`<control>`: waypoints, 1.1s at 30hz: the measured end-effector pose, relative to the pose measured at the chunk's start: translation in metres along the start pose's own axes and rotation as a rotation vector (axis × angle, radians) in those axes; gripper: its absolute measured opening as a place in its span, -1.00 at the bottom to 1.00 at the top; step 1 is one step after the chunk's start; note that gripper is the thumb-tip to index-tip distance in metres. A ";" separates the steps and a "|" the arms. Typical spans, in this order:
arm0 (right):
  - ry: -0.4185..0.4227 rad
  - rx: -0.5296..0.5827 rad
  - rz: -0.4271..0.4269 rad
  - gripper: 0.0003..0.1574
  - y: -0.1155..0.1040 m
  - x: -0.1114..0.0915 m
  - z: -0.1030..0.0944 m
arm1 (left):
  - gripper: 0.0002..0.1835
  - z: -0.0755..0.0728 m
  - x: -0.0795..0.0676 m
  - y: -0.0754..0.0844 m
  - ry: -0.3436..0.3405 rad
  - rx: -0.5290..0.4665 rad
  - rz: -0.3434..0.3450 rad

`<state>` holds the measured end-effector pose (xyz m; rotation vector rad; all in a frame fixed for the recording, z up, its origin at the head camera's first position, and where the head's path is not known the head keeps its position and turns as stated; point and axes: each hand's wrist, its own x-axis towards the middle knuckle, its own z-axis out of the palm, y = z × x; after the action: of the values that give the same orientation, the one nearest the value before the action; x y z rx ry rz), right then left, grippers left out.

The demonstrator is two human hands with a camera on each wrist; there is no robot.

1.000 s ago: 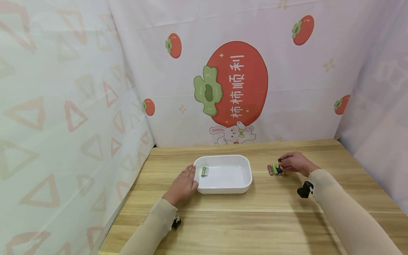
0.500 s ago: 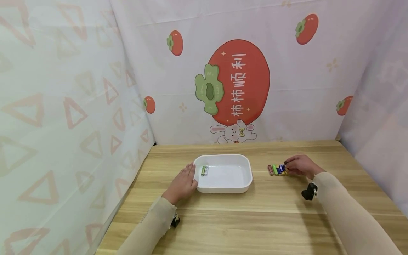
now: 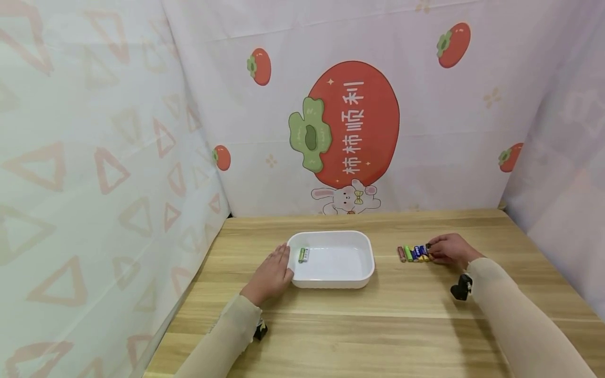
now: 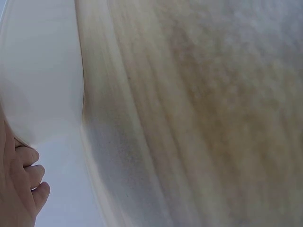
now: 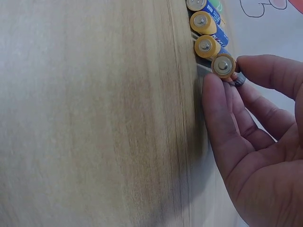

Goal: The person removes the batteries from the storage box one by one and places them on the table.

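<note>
My right hand [image 3: 454, 250] pinches a battery [image 5: 223, 66] between thumb and fingertips, its tip end facing the wrist camera. Beside it, at the right end of a row lying on the table, are blue-and-yellow batteries [image 5: 205, 46]. Farther left in that row come a green battery [image 3: 408, 253] and a dark red battery [image 3: 401, 254]. My left hand [image 3: 268, 275] rests along the left side of a white tray [image 3: 331, 284], fingers straight at its rim. Inside the tray, near that side, a green battery [image 3: 301, 255] and a whitish battery [image 3: 306, 255] lie side by side.
The wooden table [image 3: 350, 336] carries the tray and the row. A printed cloth backdrop [image 3: 264, 189] rises behind its far edge. Cloth walls stand at left [image 3: 142, 173] and right [image 3: 562, 173]. Each wrist wears a small black camera.
My right hand has shifted right along the row, and more blue-and-yellow batteries now show beside its fingers. My left hand and the tray stay in place.
</note>
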<state>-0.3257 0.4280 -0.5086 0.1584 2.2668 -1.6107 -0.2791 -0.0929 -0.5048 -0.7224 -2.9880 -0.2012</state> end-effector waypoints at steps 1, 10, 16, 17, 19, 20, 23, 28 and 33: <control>0.003 -0.013 -0.002 -0.39 0.001 0.001 0.000 | -0.33 0.000 0.000 0.000 0.001 0.002 0.002; 0.033 -0.112 -0.037 -0.44 0.002 0.003 -0.002 | -0.33 0.002 0.001 -0.001 0.000 0.008 0.005; 0.037 -0.169 -0.049 -0.46 0.001 0.002 0.001 | -0.33 0.003 0.002 -0.001 0.004 0.022 0.014; 0.035 -0.173 -0.049 -0.46 0.000 0.002 0.001 | -0.33 0.003 0.002 -0.001 0.005 0.022 0.014; 0.036 -0.169 -0.045 -0.47 0.000 0.003 0.002 | -0.33 0.003 0.002 -0.001 0.008 0.016 0.014; 0.039 -0.165 -0.041 -0.47 0.000 0.003 0.002 | -0.33 0.003 0.002 -0.001 0.011 0.013 0.015; 0.037 -0.167 -0.042 -0.47 -0.001 0.004 0.002 | -0.33 0.002 0.002 -0.001 0.017 0.006 0.018; 0.037 -0.180 -0.042 -0.47 -0.002 0.003 0.002 | -0.33 0.001 0.002 0.000 0.010 0.007 0.010; 0.041 -0.181 -0.051 -0.48 -0.002 0.002 0.005 | -0.33 0.002 0.002 0.000 0.017 -0.007 0.014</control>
<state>-0.3267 0.4230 -0.5090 0.0885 2.4517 -1.4285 -0.2808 -0.0924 -0.5064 -0.7386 -2.9664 -0.2163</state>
